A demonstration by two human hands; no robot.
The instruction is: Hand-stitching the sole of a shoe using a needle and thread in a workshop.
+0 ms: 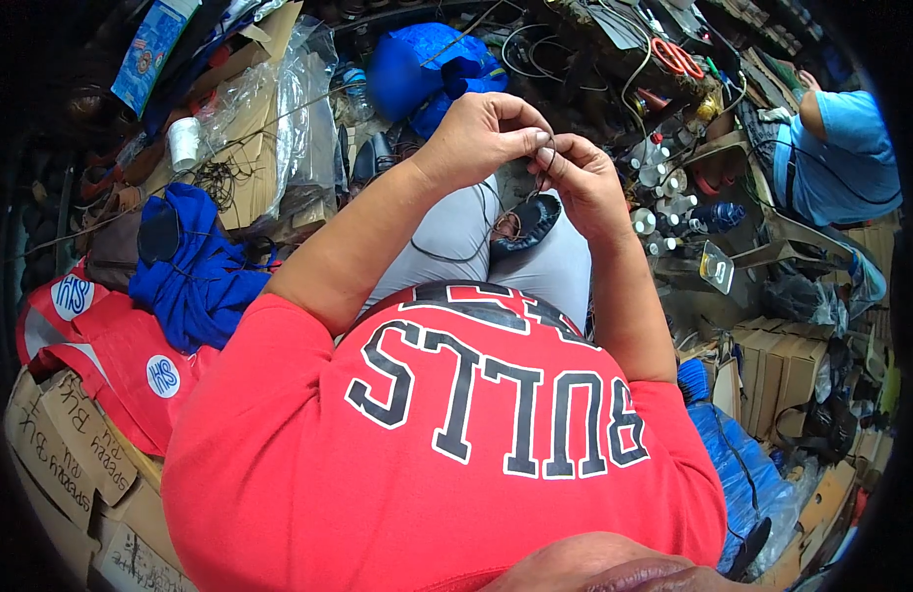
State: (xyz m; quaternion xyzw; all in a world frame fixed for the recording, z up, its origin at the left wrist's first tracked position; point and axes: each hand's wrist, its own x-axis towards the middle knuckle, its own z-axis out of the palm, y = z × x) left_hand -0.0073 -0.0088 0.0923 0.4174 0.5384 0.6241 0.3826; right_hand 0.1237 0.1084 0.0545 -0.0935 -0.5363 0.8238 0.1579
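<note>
Both my hands are raised over my lap and meet at the fingertips. My left hand (488,138) is closed in a pinch, thumb against forefinger, on a thin dark thread. Close beside it, my right hand (586,185) pinches the same thread, its fingers bent. A loop of the thread (483,212) hangs from the fingers over my grey trousers. Below the right hand a dark shoe (528,223) rests on my lap, its brownish inside partly showing. The exact point where the thread passes between the fingertips is too small to make out.
A blue cloth (202,266) and a red bag (111,360) lie at left, near flattened cardboard (254,163) and a white cup (184,143). Small bottles (663,183) and orange-handled scissors (676,57) are at right. A person in a blue shirt (846,153) sits beyond.
</note>
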